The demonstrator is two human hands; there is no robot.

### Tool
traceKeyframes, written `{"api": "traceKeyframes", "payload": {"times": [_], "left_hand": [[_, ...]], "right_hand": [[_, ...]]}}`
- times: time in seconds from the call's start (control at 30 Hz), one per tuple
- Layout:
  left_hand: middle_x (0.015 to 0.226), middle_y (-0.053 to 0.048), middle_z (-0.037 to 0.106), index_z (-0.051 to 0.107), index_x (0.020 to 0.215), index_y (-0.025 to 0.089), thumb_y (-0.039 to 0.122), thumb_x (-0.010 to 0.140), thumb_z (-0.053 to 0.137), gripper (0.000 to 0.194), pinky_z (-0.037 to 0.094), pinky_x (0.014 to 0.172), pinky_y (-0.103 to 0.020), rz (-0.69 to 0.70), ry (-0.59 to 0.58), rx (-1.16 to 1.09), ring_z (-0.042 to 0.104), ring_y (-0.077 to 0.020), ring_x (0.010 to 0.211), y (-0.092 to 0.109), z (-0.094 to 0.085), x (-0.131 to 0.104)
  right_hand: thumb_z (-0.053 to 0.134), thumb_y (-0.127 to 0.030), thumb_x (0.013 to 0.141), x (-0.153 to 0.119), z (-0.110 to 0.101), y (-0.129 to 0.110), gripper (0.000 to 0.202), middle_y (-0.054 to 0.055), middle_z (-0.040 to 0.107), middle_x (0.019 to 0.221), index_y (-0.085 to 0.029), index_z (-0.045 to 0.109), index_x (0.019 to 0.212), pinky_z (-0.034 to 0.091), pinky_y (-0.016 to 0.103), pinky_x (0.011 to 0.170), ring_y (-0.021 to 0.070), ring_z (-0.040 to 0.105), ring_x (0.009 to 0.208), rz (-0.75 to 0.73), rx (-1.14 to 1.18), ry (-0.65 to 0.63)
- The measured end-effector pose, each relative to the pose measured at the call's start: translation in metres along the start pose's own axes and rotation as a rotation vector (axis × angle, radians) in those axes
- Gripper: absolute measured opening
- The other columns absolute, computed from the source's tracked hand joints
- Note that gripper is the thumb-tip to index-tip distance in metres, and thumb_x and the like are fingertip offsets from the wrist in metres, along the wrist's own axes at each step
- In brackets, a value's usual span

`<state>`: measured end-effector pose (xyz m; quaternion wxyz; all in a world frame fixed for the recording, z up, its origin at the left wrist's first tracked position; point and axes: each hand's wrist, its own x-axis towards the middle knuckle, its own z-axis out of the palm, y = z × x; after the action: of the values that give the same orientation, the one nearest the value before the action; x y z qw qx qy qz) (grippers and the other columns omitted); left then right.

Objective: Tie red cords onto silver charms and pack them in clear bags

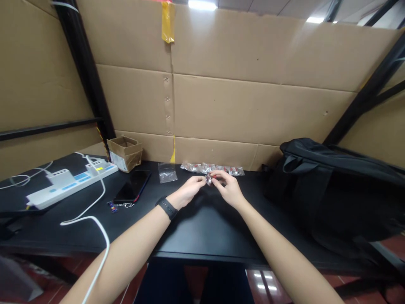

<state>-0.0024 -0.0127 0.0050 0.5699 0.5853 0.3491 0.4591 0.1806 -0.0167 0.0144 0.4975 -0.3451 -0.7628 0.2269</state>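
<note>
Above the middle of the black table (202, 236), a small shiny round metal piece (208, 179) with some red by it is between my two hands. My left hand (190, 190) grips its left side, the fingers closed. From the right, my right hand (228, 188) pinches it between thumb and fingers. The piece is too small to tell its exact kind. Just behind the hands lies a row of clear plastic packets (218, 169) with silver and red items inside. A flat clear plastic bag (167, 172) lies left of that row.
On the left are a white power strip (71, 185), a white cable (103, 230) crossing my left forearm, a dark phone (133, 186) with a charm, and an open cardboard box (125, 153). A black bag (329, 190) fills the right side. Cardboard (228, 105) walls the back.
</note>
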Motion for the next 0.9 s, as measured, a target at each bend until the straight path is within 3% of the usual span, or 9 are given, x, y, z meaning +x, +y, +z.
{"api": "traceKeyframes", "payload": {"times": [0.17,0.3,0.4,0.47,0.57,0.63,0.73,0.9], "left_hand": [[0.092,-0.008,0.074,0.072,0.083,0.014,0.038,0.08,0.067,0.025,0.043,0.091,-0.032,0.04,0.031,0.126,0.063,-0.0216,0.092,-0.006,-0.004,0.003],[0.099,-0.01,0.075,0.074,0.091,0.014,0.044,0.083,0.064,0.033,0.046,0.09,-0.034,0.049,0.059,0.236,0.065,-0.0246,0.094,-0.007,-0.007,0.006],[0.102,-0.011,0.075,0.074,0.093,0.016,0.048,0.088,0.057,0.036,0.047,0.09,-0.037,0.128,0.017,0.528,0.066,-0.0273,0.097,-0.004,-0.013,0.006],[0.112,-0.014,0.072,0.073,0.1,0.018,0.05,0.092,0.052,0.04,0.045,0.094,-0.042,0.16,0.081,0.867,0.064,-0.0313,0.106,-0.002,-0.02,0.004],[0.132,-0.024,0.061,0.063,0.125,0.014,0.053,0.091,0.051,0.054,0.039,0.1,-0.054,0.015,0.352,1.33,0.055,-0.042,0.122,0.0,-0.035,-0.002],[0.137,-0.03,0.057,0.055,0.136,0.01,0.054,0.088,0.054,0.065,0.039,0.098,-0.057,-0.174,0.425,1.455,0.053,-0.047,0.124,0.001,-0.048,-0.005],[0.139,-0.029,0.056,0.055,0.137,0.016,0.056,0.086,0.054,0.065,0.042,0.095,-0.057,-0.352,0.321,1.453,0.055,-0.0473,0.123,0.004,-0.065,-0.008],[0.139,-0.023,0.058,0.061,0.131,0.021,0.049,0.09,0.048,0.051,0.044,0.095,-0.055,-0.355,0.245,1.499,0.056,-0.0454,0.123,0.009,-0.087,-0.009]], "right_hand": [[0.061,-0.035,0.092,-0.004,0.001,0.003,0.027,0.008,0.066,0.124,-0.027,0.072,0.115,0.063,0.034,0.08,0.0213,0.069,0.102,0.054,0.049,-0.059],[0.075,-0.037,0.082,-0.006,0.003,0.006,0.04,0.009,0.065,0.127,-0.025,0.07,0.119,0.065,0.035,0.083,0.0226,0.069,0.106,0.106,0.127,-0.071],[0.081,-0.038,0.074,-0.006,0.003,0.009,0.046,0.009,0.065,0.124,-0.024,0.069,0.117,0.066,0.036,0.082,0.0224,0.068,0.104,0.119,0.147,-0.078],[0.081,-0.038,0.075,-0.005,0.003,0.012,0.044,0.009,0.066,0.121,-0.023,0.069,0.115,0.066,0.035,0.08,0.0218,0.068,0.102,0.124,0.11,-0.072],[0.079,-0.036,0.076,-0.004,0.001,0.017,0.043,0.009,0.066,0.12,-0.023,0.069,0.115,0.066,0.035,0.079,0.0214,0.068,0.1,0.117,0.067,-0.063],[0.079,-0.036,0.077,-0.004,-0.002,0.019,0.042,0.009,0.065,0.12,-0.023,0.069,0.115,0.066,0.035,0.079,0.0211,0.068,0.1,0.111,0.064,-0.062],[0.078,-0.035,0.078,-0.003,-0.006,0.022,0.041,0.009,0.063,0.122,-0.023,0.069,0.116,0.066,0.035,0.081,0.0203,0.069,0.098,0.104,0.071,-0.059],[0.077,-0.035,0.078,-0.002,-0.013,0.025,0.042,0.009,0.063,0.121,-0.023,0.069,0.117,0.066,0.035,0.081,0.0197,0.069,0.097,0.091,0.032,-0.063]]}}
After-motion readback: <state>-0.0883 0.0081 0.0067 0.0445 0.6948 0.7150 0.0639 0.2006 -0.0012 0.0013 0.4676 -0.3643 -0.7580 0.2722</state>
